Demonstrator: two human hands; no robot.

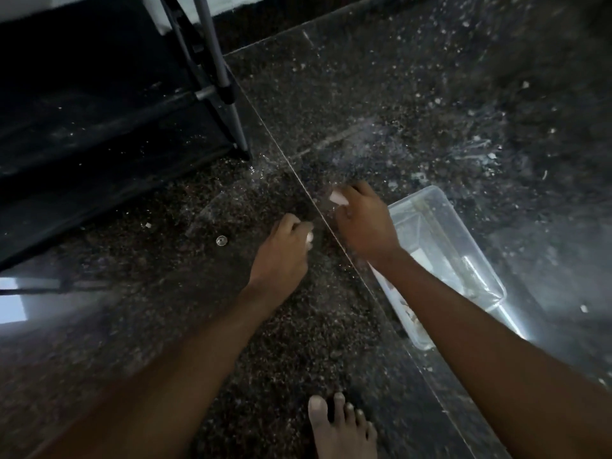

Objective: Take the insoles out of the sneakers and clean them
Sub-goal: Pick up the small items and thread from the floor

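1. location. both hands work low on the speckled floor [298, 326], just beside the clear tub [477, 246] of water. a dark flat shape between your fingertips is probably the insole [307, 212], but it is too dark and blurred to confirm. no sneakers are in view.

2. grip. your right hand [362, 223] is curled around a white block [339, 197], either sponge or soap. your left hand [281, 256] pinches a small pale piece [309, 239]; what it is cannot be told.

3. handling. expect the insole to be light, limp and slippery when wet. pin it near one end with flat fingers and scrub along its length.

4. orientation. its long axis and toe direction cannot be told here.
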